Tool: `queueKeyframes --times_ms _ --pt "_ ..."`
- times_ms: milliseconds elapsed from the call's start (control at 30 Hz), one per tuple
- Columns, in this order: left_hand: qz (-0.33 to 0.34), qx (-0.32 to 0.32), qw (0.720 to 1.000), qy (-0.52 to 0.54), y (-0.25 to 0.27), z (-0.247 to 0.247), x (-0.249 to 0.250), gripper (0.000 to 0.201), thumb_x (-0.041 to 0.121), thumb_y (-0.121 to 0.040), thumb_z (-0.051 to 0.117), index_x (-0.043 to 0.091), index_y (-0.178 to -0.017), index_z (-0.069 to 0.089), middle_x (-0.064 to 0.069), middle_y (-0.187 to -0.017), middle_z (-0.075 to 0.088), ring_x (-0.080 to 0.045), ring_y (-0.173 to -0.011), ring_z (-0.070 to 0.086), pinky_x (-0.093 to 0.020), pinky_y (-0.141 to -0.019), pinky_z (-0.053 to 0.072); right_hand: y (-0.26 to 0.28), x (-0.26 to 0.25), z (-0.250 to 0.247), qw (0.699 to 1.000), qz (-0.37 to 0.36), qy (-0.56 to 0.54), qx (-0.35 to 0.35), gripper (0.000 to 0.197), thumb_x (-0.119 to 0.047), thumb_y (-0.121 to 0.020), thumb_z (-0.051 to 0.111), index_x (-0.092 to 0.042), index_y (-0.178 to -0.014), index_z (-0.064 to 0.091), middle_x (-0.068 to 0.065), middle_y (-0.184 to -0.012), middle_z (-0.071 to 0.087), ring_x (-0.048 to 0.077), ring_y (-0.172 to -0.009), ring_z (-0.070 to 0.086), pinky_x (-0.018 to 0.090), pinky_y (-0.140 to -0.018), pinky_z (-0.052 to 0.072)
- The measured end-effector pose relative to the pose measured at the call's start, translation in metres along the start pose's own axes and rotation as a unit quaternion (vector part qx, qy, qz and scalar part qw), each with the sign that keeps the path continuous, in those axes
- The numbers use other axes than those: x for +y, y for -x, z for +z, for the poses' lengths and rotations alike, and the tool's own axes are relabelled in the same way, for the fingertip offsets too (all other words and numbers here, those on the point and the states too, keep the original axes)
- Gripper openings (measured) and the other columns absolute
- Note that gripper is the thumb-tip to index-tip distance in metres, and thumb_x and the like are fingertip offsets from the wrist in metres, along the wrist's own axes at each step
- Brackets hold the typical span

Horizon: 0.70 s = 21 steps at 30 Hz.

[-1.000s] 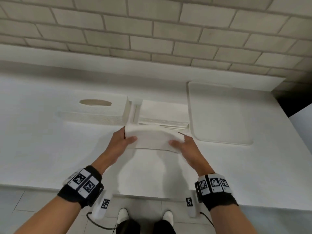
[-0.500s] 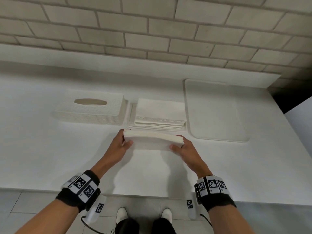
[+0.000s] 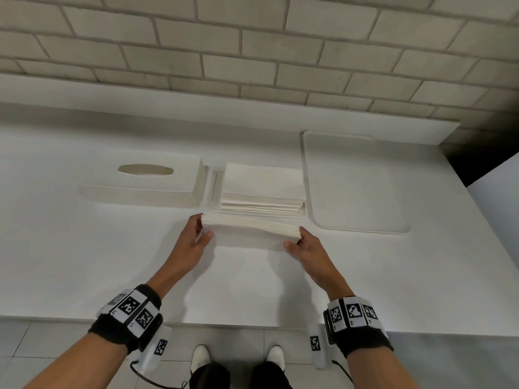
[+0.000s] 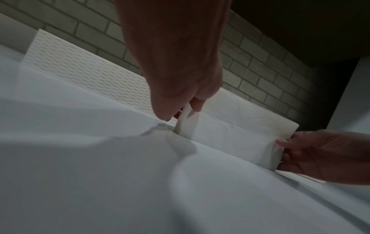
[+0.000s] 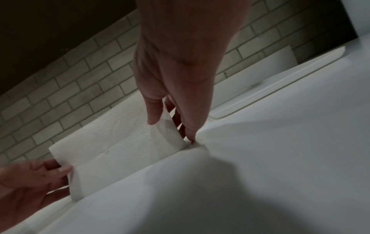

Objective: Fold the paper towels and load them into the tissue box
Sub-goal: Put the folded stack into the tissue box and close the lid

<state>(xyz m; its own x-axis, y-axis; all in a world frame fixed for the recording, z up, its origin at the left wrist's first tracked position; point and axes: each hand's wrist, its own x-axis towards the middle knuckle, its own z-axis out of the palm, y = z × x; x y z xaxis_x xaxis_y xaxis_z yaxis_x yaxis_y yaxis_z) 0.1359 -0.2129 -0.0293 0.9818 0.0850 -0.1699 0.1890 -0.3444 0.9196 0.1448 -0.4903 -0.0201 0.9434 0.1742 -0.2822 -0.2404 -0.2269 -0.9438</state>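
A folded stack of white paper towels (image 3: 250,233) stands on edge on the white counter, held between my two hands. My left hand (image 3: 198,234) pinches its left end (image 4: 187,121) between thumb and fingers. At the other end my right hand (image 3: 297,242) pinches the stack (image 5: 124,142), thumb in front and fingers behind. Behind them, a second pile of folded towels (image 3: 262,189) lies in the shallow tissue box base (image 3: 214,192). To its left the textured white tissue box cover (image 3: 146,182) sits with its oval slot facing up.
A flat white tray (image 3: 356,183) lies right of the towel pile. A raised ledge and a brick wall (image 3: 252,51) close off the back. The counter's front edge (image 3: 252,325) runs just past my wrists, with tiled floor and my shoes below.
The towel stack in my hands has tipped from lying flat to standing on its long edge on the counter. Both hands stayed on its ends.
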Motion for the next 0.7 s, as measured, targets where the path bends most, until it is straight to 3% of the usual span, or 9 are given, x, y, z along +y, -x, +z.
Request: queueKeyframes --times_ms 100,167,233,300,333,433,533,633,700 --pt "0.022 0.036 0.999 -0.001 0.002 0.004 0.004 0.014 0.006 -0.097 0.052 0.011 -0.108 0.057 0.008 -0.087 0.060 -0.010 -0.081 0.055 -0.007 -0.071 0.042 0.001 0.000 0.000 0.999 0.001 0.006 0.035 0.010 -0.011 -0.096 0.055 -0.008 -0.102 0.063 -0.014 -0.069 0.062 0.001 -0.064 0.053 0.019 -0.068 0.042" --pt "0.035 0.069 0.996 0.035 -0.001 0.003 0.012 0.018 0.006 -0.094 0.056 0.022 -0.096 0.062 0.006 -0.087 0.065 -0.012 -0.081 0.059 -0.006 -0.071 0.044 -0.001 -0.008 -0.001 0.998 0.000 -0.004 0.061 0.014 -0.008 -0.095 0.056 -0.009 -0.105 0.066 -0.015 -0.075 0.066 -0.002 -0.066 0.059 0.015 -0.068 0.045" --pt "0.042 0.093 0.993 0.058 -0.009 0.002 0.028 0.024 0.006 -0.092 0.061 0.030 -0.089 0.063 0.000 -0.086 0.067 -0.014 -0.079 0.060 -0.014 -0.074 0.047 -0.009 -0.023 -0.006 0.995 -0.004 -0.027 0.099 0.015 -0.005 -0.093 0.059 -0.010 -0.104 0.068 -0.006 -0.085 0.071 0.007 -0.077 0.065 0.017 -0.071 0.049" --pt "0.032 0.100 0.991 0.085 -0.022 -0.001 0.051 0.020 0.006 -0.089 0.064 0.025 -0.084 0.066 -0.006 -0.081 0.063 -0.016 -0.074 0.055 -0.024 -0.071 0.045 -0.021 -0.044 -0.015 0.987 -0.013 -0.053 0.150 0.017 -0.003 -0.089 0.064 -0.011 -0.103 0.068 0.002 -0.092 0.073 0.016 -0.080 0.065 0.026 -0.073 0.050" --pt "0.018 0.101 0.989 0.105 -0.031 -0.002 0.065 0.018 0.005 -0.087 0.065 0.022 -0.082 0.067 -0.005 -0.078 0.061 -0.015 -0.072 0.054 -0.022 -0.068 0.045 -0.029 -0.056 -0.020 0.982 -0.019 -0.073 0.173 0.020 -0.001 -0.087 0.066 -0.009 -0.105 0.068 0.006 -0.095 0.073 0.017 -0.080 0.065 0.028 -0.073 0.051" --pt "-0.030 0.104 0.985 0.137 -0.062 -0.006 0.102 0.017 0.001 -0.081 0.069 0.017 -0.075 0.068 -0.002 -0.079 0.065 -0.014 -0.073 0.057 -0.021 -0.069 0.047 -0.055 -0.090 -0.038 0.971 -0.028 -0.101 0.215 0.023 0.002 -0.084 0.069 -0.003 -0.106 0.069 0.011 -0.096 0.073 0.018 -0.081 0.068 0.022 -0.076 0.055" --pt "-0.074 0.124 0.978 0.152 -0.092 -0.004 0.124 0.014 0.000 -0.076 0.072 0.011 -0.086 0.071 -0.006 -0.088 0.068 -0.019 -0.078 0.061 -0.029 -0.073 0.051 -0.082 -0.109 -0.049 0.969 -0.013 -0.070 0.236 0.021 0.000 -0.080 0.073 -0.006 -0.100 0.074 0.011 -0.098 0.075 0.025 -0.094 0.071 0.033 -0.090 0.056" --pt "-0.113 0.133 0.975 0.138 -0.115 0.001 0.127 0.033 -0.001 -0.075 0.075 0.001 -0.107 0.067 -0.010 -0.093 0.068 -0.018 -0.070 0.059 -0.023 -0.065 0.050 -0.102 -0.110 -0.050 0.967 0.025 -0.037 0.249 0.020 0.000 -0.080 0.073 -0.005 -0.100 0.074 0.012 -0.102 0.075 0.022 -0.090 0.068 0.031 -0.087 0.054" --pt "-0.133 0.139 0.973 0.126 -0.124 0.005 0.123 0.037 -0.002 -0.075 0.075 -0.001 -0.111 0.067 -0.014 -0.103 0.067 -0.021 -0.077 0.059 -0.026 -0.074 0.050 -0.110 -0.106 -0.048 0.965 0.046 -0.023 0.258 0.017 -0.001 -0.080 0.073 -0.006 -0.096 0.074 0.013 -0.102 0.074 0.023 -0.090 0.068 0.034 -0.089 0.055"
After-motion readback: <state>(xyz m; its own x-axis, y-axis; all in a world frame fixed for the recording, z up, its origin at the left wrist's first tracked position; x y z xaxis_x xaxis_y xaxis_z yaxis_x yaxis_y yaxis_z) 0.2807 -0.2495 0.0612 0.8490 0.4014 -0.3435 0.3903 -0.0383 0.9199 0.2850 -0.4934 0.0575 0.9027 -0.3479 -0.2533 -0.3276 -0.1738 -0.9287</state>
